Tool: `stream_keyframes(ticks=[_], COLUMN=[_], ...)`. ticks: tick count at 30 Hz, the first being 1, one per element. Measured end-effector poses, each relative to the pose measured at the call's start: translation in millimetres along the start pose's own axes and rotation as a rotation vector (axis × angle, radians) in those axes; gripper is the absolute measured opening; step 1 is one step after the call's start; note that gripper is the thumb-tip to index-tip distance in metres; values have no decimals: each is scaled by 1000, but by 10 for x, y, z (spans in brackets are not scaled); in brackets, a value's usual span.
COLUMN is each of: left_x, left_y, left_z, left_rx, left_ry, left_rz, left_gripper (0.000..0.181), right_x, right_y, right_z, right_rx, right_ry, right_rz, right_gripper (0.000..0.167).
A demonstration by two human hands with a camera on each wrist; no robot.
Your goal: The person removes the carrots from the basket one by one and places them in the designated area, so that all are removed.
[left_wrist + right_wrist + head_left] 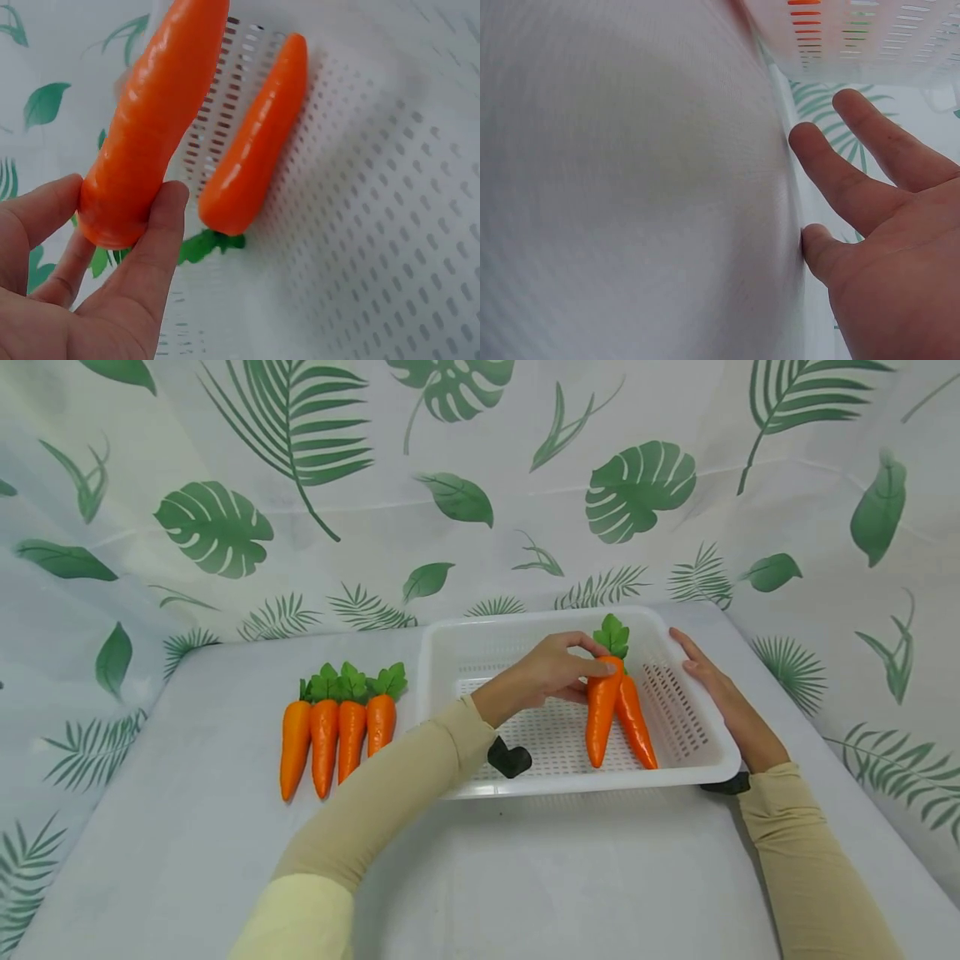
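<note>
My left hand (pixel 551 672) pinches an orange carrot (pixel 601 718) near its leafy top, between thumb and fingers, over a white plastic basket (pixel 585 782). Its tip points down in the head view. Close beside it, a second carrot (pixel 637 727) lies inside the basket near the right wall. The left wrist view shows the held carrot (pixel 154 120) above the lying carrot (pixel 259 139), with a gap between them. At the basket's right rim is my right hand (pixel 722 697), its fingers extended along the outside. In the right wrist view those fingers (pixel 847 176) hold nothing.
Left of the basket, several carrots (pixel 324 739) lie in a row on the white table (pixel 187 827), leaves toward the back; my left forearm partly covers them. A leaf-patterned cloth (pixel 480 552) stands behind the table.
</note>
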State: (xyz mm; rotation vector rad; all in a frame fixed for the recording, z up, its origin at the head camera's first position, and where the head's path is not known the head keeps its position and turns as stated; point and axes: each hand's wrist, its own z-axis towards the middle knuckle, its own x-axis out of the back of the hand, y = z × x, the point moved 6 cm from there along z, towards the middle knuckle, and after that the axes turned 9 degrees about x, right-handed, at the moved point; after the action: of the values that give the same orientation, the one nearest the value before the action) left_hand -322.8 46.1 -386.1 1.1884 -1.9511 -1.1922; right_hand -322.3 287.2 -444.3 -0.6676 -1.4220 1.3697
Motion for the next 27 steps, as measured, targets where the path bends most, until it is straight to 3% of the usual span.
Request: stream_keyframes(ticks=[11, 19, 27], left_x=[175, 405, 643], left_y=[168, 211, 174], left_z=[-238, -422, -596], left_rx=[-66, -86, -82], left_ry=[-25, 24, 32], left_rz=[-33, -6, -21], left_gripper=[23, 27, 32], right_x=[-25, 43, 41], right_y=[-10, -3, 3], right_z=[-76, 154, 156], right_rx=[3, 89, 48], right_ry=[-8, 1, -8], right_rz=[-55, 99, 58], right_gripper=[58, 62, 64])
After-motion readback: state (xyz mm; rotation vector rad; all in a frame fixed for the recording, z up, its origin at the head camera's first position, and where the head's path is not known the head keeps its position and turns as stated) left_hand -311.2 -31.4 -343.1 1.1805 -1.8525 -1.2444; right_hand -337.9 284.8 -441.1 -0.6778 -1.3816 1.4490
